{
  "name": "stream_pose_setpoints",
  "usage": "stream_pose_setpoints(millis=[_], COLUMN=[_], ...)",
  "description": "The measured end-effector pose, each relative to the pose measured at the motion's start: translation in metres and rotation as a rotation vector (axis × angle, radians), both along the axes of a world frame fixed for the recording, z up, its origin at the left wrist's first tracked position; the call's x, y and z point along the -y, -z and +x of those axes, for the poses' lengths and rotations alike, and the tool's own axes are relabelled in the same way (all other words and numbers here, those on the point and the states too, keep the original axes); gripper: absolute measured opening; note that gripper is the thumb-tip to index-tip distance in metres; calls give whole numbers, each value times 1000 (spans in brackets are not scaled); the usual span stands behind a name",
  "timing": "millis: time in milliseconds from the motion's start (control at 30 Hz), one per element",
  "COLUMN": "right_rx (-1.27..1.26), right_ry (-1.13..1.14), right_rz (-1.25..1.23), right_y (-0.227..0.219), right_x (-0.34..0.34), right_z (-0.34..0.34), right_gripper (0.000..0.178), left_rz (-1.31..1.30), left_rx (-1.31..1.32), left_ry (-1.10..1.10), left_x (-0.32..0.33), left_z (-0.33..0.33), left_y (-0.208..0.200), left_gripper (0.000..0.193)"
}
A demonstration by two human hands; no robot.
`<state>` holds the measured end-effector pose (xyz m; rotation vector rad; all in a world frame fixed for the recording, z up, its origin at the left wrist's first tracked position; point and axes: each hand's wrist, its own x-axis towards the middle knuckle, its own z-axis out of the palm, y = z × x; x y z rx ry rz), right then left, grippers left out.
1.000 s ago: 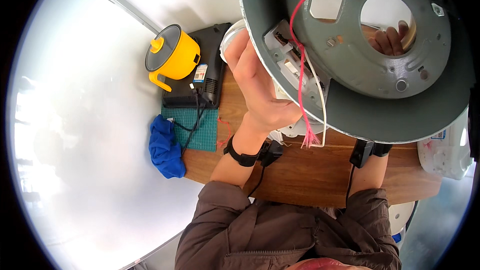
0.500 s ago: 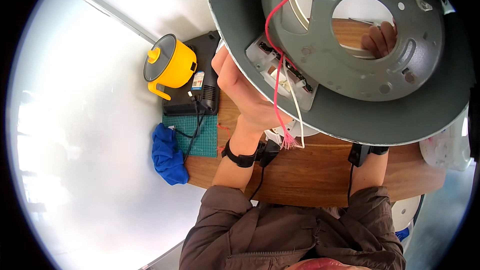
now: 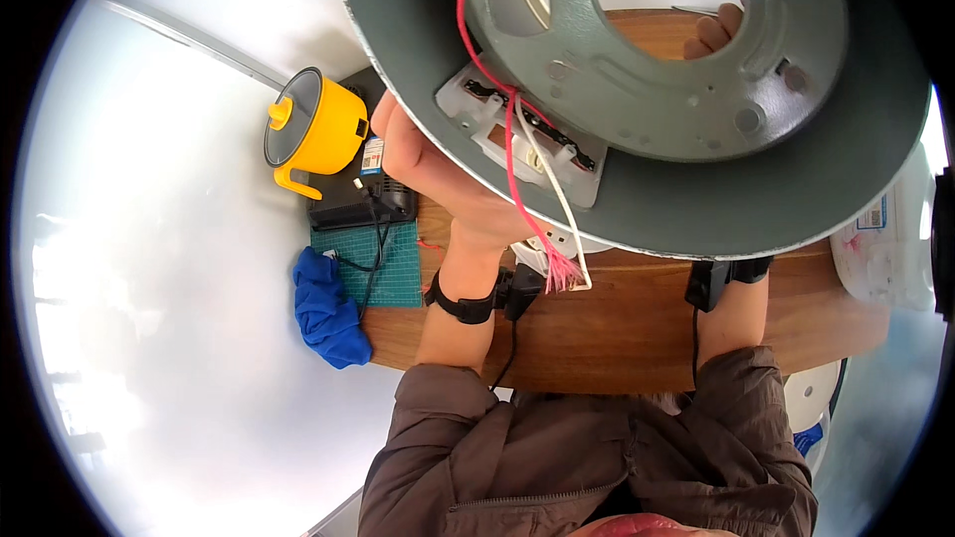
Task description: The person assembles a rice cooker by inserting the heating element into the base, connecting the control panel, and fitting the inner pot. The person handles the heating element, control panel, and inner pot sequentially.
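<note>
A big round grey metal appliance shell is raised over the table, its hollow side toward me. Inside it sits a metal plate with large cutouts. My left hand is closed against the shell's left outer side, its fingertips partly hidden. Curled fingers of my right hand show through the big round hole; the rest of that hand is behind the shell. A pale panel with a circuit board is fixed on the inner wall. From there a frayed red wire and a white wire hang over the rim.
At the left, a yellow pot stands on a black device beside a green cutting mat. A blue cloth drapes off the table edge. Behind the shell lies a white part. A translucent container stands right of the wooden table.
The shell has shifted left and up in the view, with my left hand on it and the wires swinging along. Fewer of my right fingers show through the hole. The view itself has shifted slightly.
</note>
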<state>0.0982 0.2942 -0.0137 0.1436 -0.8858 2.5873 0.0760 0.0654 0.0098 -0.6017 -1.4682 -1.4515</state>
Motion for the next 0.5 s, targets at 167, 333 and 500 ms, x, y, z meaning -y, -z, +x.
stream_pose_setpoints(millis=[167, 333, 500], right_rx=[160, 200, 210], right_ry=[-25, -22, -28], right_rz=[89, 107, 113], right_y=[41, 53, 59], right_x=[-3, -7, -3], right_z=[52, 56, 54], right_gripper=[45, 45, 45], left_rz=[-55, -249, 71], left_rx=[-188, -115, 83], left_ry=[-43, -22, 129], left_x=[0, 19, 5], left_z=[-9, -11, -3], left_y=[-2, -7, 3], left_gripper=[65, 63, 61])
